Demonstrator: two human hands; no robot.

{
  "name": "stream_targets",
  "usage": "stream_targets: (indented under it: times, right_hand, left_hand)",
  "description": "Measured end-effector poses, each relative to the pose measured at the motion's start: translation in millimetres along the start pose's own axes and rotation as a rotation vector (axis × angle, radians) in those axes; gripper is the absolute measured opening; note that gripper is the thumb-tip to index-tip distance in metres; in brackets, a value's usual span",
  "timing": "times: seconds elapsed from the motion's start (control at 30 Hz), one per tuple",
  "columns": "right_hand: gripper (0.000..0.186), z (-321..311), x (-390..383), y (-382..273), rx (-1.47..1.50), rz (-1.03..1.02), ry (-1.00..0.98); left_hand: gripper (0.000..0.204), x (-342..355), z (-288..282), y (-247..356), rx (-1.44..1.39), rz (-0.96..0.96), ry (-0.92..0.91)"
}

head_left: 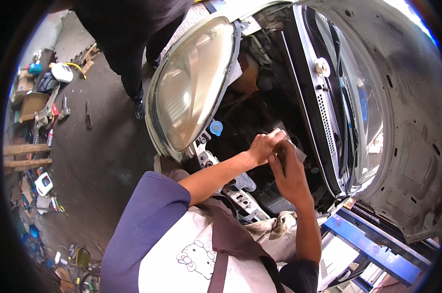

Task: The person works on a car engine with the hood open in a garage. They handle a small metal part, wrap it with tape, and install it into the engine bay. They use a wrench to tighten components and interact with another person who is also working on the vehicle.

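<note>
My left hand (266,146) and my right hand (289,173) meet over the open engine bay (252,107), fingers closed together around something small that I cannot make out; a pale grey part (299,154) shows just beside them. Left of my hands is a blue cap (215,127) next to a large, cloudy headlight (191,83). A silver metal front panel (245,200) runs below my hands. A dirty rag (285,222) lies on the car's edge near my right forearm.
Another person's dark-trousered leg (123,63) stands beside the headlight. Tools, boxes and scattered items (34,105) lie on the floor at left. The raised hood (411,127) fills the right, beside the windshield and wipers (345,112). A blue lift beam (357,239) is at lower right.
</note>
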State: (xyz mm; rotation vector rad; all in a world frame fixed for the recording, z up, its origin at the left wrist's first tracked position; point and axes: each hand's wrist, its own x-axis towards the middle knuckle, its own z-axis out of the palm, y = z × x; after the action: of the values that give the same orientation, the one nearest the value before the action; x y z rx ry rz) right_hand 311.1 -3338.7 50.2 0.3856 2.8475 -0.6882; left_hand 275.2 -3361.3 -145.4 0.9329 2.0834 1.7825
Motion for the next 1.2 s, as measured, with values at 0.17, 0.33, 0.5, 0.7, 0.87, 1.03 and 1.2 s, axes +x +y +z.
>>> stream_targets:
  times: [0.17,0.33,0.5,0.7,0.87,1.03,1.2]
  right_hand:
    - [0.038,-8,7,23,-0.317,0.148,0.066]
    - [0.042,-8,-2,-14,-0.031,-0.06,-0.001]
    - [0.046,-17,2,16,-0.489,0.276,-0.239]
    - [0.052,-25,4,-12,-0.273,-0.384,-0.103]
    - [0.05,-9,-5,24,-0.429,0.029,-0.1]
    - [0.043,0,-11,15,-0.182,0.162,-0.119]
    - [0.046,-24,12,27,-0.8,-0.401,0.033]
  left_hand:
    - [0.01,-7,-6,2,-0.026,-0.012,0.076]
    - [0.013,0,-8,7,0.039,-0.001,-0.048]
    - [0.009,-2,-13,7,0.022,-0.081,0.101]
    - [0.011,-4,-1,0,0.017,0.049,0.005]
    - [0.015,-8,-6,6,0.025,-0.034,0.008]
    - [0.013,-5,-1,2,0.027,-0.052,0.038]
    - [0.011,-5,-5,2,0.056,-0.033,0.045]
